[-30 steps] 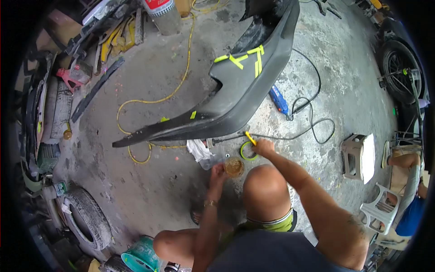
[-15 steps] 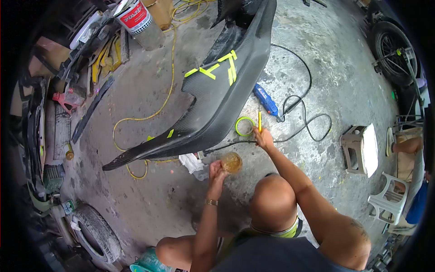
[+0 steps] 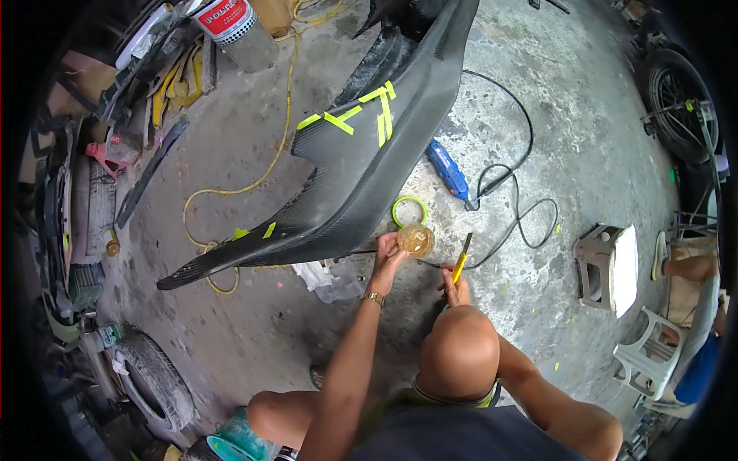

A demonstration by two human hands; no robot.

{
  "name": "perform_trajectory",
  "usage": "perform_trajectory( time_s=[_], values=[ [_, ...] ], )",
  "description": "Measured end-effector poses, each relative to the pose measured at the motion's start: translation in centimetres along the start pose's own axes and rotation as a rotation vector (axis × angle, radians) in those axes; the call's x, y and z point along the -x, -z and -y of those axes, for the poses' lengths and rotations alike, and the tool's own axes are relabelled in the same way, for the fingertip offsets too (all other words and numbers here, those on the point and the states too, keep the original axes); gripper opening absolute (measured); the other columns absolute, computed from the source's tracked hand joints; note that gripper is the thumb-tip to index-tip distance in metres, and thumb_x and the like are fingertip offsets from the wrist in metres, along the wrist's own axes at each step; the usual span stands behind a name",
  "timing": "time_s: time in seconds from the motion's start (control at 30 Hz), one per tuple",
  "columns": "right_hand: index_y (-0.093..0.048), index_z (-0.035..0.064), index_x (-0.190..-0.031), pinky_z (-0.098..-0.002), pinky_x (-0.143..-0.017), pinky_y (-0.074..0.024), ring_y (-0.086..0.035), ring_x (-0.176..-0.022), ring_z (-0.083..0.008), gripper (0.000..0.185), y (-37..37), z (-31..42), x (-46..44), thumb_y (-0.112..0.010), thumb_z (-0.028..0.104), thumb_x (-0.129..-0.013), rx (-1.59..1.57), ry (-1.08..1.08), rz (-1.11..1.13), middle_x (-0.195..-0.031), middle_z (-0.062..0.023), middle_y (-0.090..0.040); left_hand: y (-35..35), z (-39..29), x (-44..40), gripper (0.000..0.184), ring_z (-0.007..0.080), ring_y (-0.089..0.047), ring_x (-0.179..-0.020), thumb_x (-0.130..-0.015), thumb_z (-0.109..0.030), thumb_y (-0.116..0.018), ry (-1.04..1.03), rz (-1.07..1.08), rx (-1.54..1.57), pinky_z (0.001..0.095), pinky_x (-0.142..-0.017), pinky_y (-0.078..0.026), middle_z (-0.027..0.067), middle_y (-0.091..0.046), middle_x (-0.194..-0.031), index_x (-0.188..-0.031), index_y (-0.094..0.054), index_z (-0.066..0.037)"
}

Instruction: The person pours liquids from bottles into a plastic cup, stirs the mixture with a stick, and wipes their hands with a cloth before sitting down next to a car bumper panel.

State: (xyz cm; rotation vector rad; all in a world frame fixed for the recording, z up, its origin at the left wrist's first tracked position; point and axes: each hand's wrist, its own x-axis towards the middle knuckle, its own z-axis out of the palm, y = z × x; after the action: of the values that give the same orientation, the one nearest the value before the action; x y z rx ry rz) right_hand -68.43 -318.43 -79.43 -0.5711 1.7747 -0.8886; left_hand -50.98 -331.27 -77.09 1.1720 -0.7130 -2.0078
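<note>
My left hand [image 3: 389,257] is closed around the side of a clear cup [image 3: 416,241] with an amber substance in it. In my right hand [image 3: 455,289] is a yellow utility knife [image 3: 460,266], its dark blade pointing away from me. Just beyond the cup, a roll of yellow-green tape [image 3: 397,212] lies on the floor. A large black panel [image 3: 369,173] with a carbon-weave look and strips of yellow-green tape [image 3: 382,115] stretches across the floor in front of both hands.
Past the tape roll lies a blue rotary tool [image 3: 448,169] with a looping black cord [image 3: 530,138]. A white cloth [image 3: 314,275] is left of the cup. Stools [image 3: 607,269], a tyre [image 3: 157,384], a yellow cord [image 3: 290,115] and a labelled bucket [image 3: 242,42] surround the work area.
My left hand has carried the cup forward and to the right, close to the tape roll. My right hand has drawn back from the roll toward me, still holding the knife.
</note>
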Motion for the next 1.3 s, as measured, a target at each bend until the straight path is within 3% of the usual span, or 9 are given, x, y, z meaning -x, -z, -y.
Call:
perform_trajectory(
  time_s=[0.33, 0.53, 0.6, 0.67, 0.8, 0.83, 1.07, 1.27, 1.3],
  values=[
    [-0.060, 0.0038, -0.112, -0.0275, -0.050, -0.0391, -0.050, -0.055, -0.0112, 0.039, 1.8, 1.6, 1.7, -0.056, 0.038, -0.095, -0.020, 0.018, 0.000, -0.068, -0.0078, -0.058, -1.2, 2.7, -2.7, 0.052, 0.0196, -0.046, -0.120, -0.083, -0.005, -0.059, -0.017, 0.045, -0.199, 0.0343, -0.101, -0.038, 0.0090, -0.044, -0.132, -0.129, -0.036, -0.010],
    [-0.060, 0.0041, -0.112, -0.0282, -0.051, -0.0409, -0.052, -0.056, -0.0118, 0.038, 2.0, -1.4, 1.9, -0.056, 0.038, -0.095, 0.107, 0.339, 0.013, -0.070, -0.0074, -0.059, -0.4, 4.4, -3.7, 0.050, 0.0193, -0.049, -0.116, -0.084, -0.002, -0.057, -0.194, -0.062, -0.447, 0.0310, -0.095, -0.041, 0.0119, -0.049, -0.128, -0.129, -0.037, -0.008],
    [-0.060, 0.0046, -0.111, -0.0291, -0.053, -0.0447, -0.056, -0.058, -0.0134, 0.036, 2.0, -0.6, 2.6, -0.057, 0.036, -0.095, -0.080, -0.013, -0.003, -0.074, -0.0065, -0.060, -0.5, 3.7, -3.3, 0.050, 0.0200, -0.051, -0.114, -0.085, -0.003, -0.056, -0.157, -0.041, -0.411, 0.0316, -0.094, -0.042, 0.0138, -0.052, -0.126, -0.131, -0.035, -0.008],
    [-0.060, 0.0046, -0.111, -0.0297, -0.054, -0.0461, -0.057, -0.060, -0.0145, 0.035, 2.4, -1.9, 2.7, -0.060, 0.035, -0.094, -0.141, -0.100, 0.008, -0.075, -0.0059, -0.059, -1.4, 1.7, -2.5, 0.054, 0.0247, -0.049, -0.118, -0.080, -0.006, -0.063, 0.002, -0.019, -0.158, 0.0344, -0.097, -0.042, 0.0164, -0.046, -0.128, -0.128, -0.039, -0.006],
    [-0.058, 0.0046, -0.112, -0.0303, -0.053, -0.0472, -0.058, -0.063, -0.0167, 0.032, 3.9, -3.6, 2.6, -0.066, 0.026, -0.090, -0.170, -0.412, -0.067, -0.076, -0.0047, -0.056, -0.8, 1.0, -1.7, 0.064, 0.0342, -0.043, -0.126, -0.080, -0.019, -0.066, -0.236, -0.133, -0.530, 0.0409, -0.105, -0.035, 0.0211, -0.043, -0.135, -0.134, -0.034, -0.006],
    [-0.058, 0.0048, -0.112, -0.0303, -0.053, -0.0473, -0.059, -0.063, -0.0168, 0.032, 4.0, -4.1, 3.0, -0.066, 0.026, -0.090, -0.161, -0.416, -0.084, -0.076, -0.0048, -0.056, 0.1, 0.6, -1.1, 0.064, 0.0299, -0.040, -0.130, -0.083, -0.019, -0.065, -0.338, -0.121, -0.690, 0.0396, -0.103, -0.038, 0.0189, -0.039, -0.141, -0.138, -0.033, -0.007],
    [-0.058, 0.0063, -0.113, -0.0307, -0.053, -0.0478, -0.059, -0.064, -0.0171, 0.031, 4.1, -2.2, 3.4, -0.068, 0.022, -0.088, 0.085, 0.117, -0.214, -0.076, -0.0049, -0.055, 13.0, -6.6, 8.3, 0.057, 0.0293, -0.051, -0.123, -0.087, -0.028, -0.065, -0.087, 0.280, -1.099, 0.0400, -0.099, -0.043, 0.0204, -0.052, -0.131, -0.132, -0.042, -0.003],
    [-0.058, 0.0076, -0.114, -0.0309, -0.054, -0.0483, -0.059, -0.065, -0.0174, 0.032, 2.3, 0.4, 4.2, -0.069, 0.020, -0.087, 0.524, 0.674, -0.323, -0.076, -0.0050, -0.054, 22.9, -13.4, 20.2, 0.053, 0.0336, -0.051, -0.122, -0.085, -0.026, -0.065, 0.225, 0.067, -1.467, 0.0397, -0.101, -0.042, 0.0196, -0.052, -0.131, -0.128, -0.046, -0.002],
    [-0.059, 0.0124, -0.116, -0.0332, -0.060, -0.0512, -0.060, -0.069, -0.0190, 0.031, 2.9, -1.9, 3.5, -0.067, 0.012, -0.086, 0.568, 0.293, -0.183, -0.080, -0.0063, -0.057, 24.9, -12.9, 21.5, 0.053, 0.0349, -0.051, -0.121, -0.084, -0.027, -0.064, 0.217, 0.005, -1.431, 0.0407, -0.100, -0.042, 0.0199, -0.053, -0.130, -0.128, -0.046, -0.003]
  ],
)
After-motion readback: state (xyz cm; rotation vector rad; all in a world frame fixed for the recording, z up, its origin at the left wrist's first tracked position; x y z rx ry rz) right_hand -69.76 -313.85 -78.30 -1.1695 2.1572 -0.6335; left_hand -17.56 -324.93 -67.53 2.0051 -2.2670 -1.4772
